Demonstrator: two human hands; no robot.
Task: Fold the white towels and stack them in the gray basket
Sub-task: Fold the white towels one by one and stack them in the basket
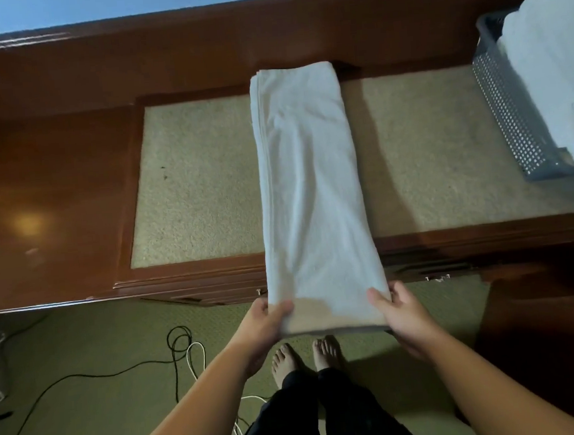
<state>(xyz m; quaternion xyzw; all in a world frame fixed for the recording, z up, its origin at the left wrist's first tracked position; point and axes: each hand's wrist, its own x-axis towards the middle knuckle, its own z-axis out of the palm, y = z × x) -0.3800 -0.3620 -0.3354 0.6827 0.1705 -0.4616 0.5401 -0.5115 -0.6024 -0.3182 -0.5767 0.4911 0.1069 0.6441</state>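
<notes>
A white towel [310, 188], folded into a long narrow strip, lies across the beige inlay of the wooden desk [53, 187] and hangs past its front edge. My left hand [265, 325] grips the near left corner, thumb on top. My right hand [401, 314] grips the near right corner the same way. The gray perforated basket [507, 110] stands at the right end of the desk, piled high with white towels [552, 69].
The beige inlay [193, 176] spreads on both sides of the towel. Below the desk front, black and white cables [182, 349] trail over the green carpet to the left of my bare feet [303, 356]. A blue wall runs behind the desk.
</notes>
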